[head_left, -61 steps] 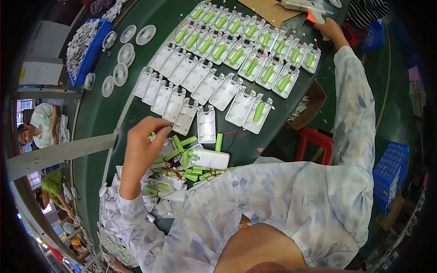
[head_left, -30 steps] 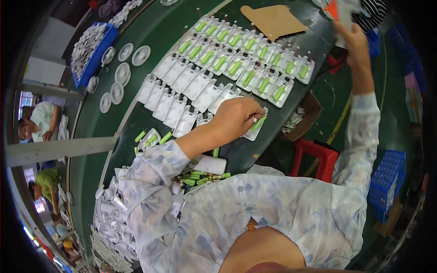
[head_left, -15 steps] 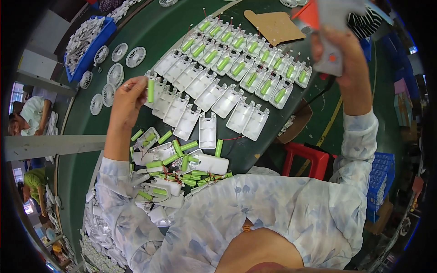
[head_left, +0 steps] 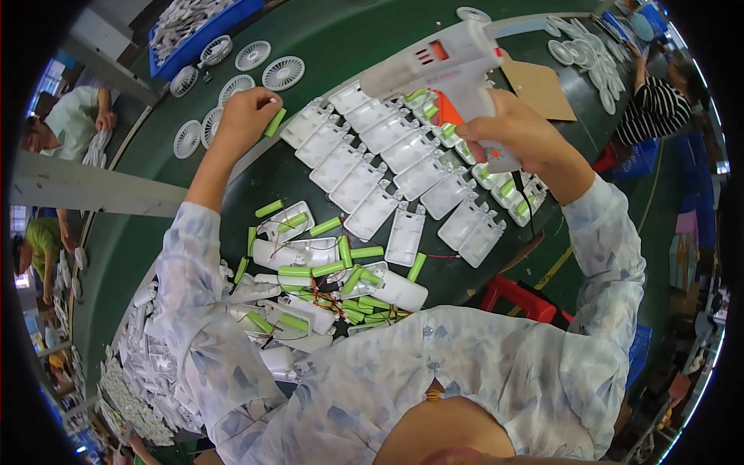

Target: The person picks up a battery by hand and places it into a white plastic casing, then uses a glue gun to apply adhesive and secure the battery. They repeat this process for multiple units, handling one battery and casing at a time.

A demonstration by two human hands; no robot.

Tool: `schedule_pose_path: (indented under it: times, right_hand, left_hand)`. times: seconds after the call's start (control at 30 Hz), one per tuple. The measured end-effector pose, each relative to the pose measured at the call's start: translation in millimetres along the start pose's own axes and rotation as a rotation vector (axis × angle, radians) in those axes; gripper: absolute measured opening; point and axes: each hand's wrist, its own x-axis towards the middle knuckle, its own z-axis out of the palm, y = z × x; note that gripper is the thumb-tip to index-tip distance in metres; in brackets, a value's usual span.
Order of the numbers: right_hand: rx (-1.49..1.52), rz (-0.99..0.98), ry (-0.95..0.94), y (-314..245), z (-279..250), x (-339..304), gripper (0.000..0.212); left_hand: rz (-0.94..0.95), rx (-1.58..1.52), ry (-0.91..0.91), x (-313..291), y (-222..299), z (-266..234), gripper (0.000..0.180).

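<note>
My left hand, raised at the upper left of the table, pinches a green cylindrical battery between thumb and fingertips. My right hand is wrapped round the handle of a whitish glue gun with an orange trigger. Its nozzle points left, over rows of white plastic casings. Several casings further right hold green batteries; the gun and my hand partly hide them. Close to my body lies a jumbled pile of loose green batteries, thin wires and white casings.
White round grilles lie beyond my left hand. A blue crate of white parts stands at the far left. Cardboard lies at the far right, and a red stool stands beside the table. Other people sit at both sides.
My view has turned, shifting the scene. The glue gun has swung from upright at the far right to over the casing rows, nozzle leftward. The left hand still holds the battery, now tilted.
</note>
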Motion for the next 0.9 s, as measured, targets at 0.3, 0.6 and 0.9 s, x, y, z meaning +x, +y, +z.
schedule_pose_path:
  times: [0.3,0.6,0.9]
  right_hand:
    - [-0.051,0.079,-0.038,22.5,1.7,55.5,0.022]
    - [-0.067,0.103,-0.046,25.7,8.3,62.9,0.026]
    - [-0.109,0.115,-0.054,33.9,8.8,68.0,0.023]
  left_hand:
    - [0.081,0.202,-0.109,-2.5,-14.2,6.7,0.020]
    - [0.090,0.231,-0.137,-19.2,-26.1,6.0,0.018]
    - [0.000,0.273,-0.146,-19.3,-28.3,2.8,0.019]
